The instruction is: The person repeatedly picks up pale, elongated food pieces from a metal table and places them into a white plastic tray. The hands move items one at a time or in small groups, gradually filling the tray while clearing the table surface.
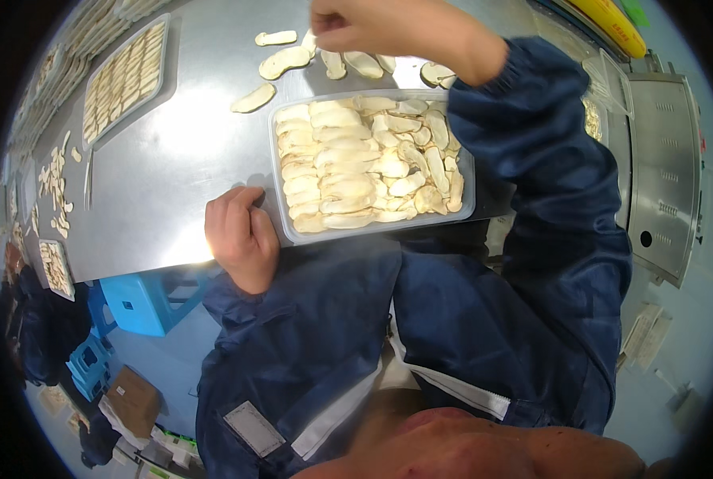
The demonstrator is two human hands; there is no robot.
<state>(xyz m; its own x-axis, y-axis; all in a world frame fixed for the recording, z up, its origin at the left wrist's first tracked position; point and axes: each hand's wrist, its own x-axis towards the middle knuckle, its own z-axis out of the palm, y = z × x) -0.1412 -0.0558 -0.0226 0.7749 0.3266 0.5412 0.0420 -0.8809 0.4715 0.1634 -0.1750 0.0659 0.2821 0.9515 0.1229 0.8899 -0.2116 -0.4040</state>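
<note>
A clear plastic tray (380, 231) lies at the front edge of the table, filled with pale mushroom slices (347, 185). On its left the slices overlap in neat columns; on its right they lie at mixed angles. My left hand (243, 236) rests by the tray's lower left corner, fingers curled, with nothing visible in it. Beyond the tray, my right hand (356, 24) hovers over loose slices at the top of the view. Its fingers are bent and partly cut off by the frame, so any held slice is hidden. One loose mushroom slice (253, 98) sits near the tray's upper left corner.
The steel table (213, 138) carries another filled tray (126, 78), tweezers (88, 179) and scattered small slices (57, 185) on the left. Stacked trays (63, 66) stand farther off. A blue stool (147, 302) is below the edge. Another person's dark sleeve (36, 323) shows far left.
</note>
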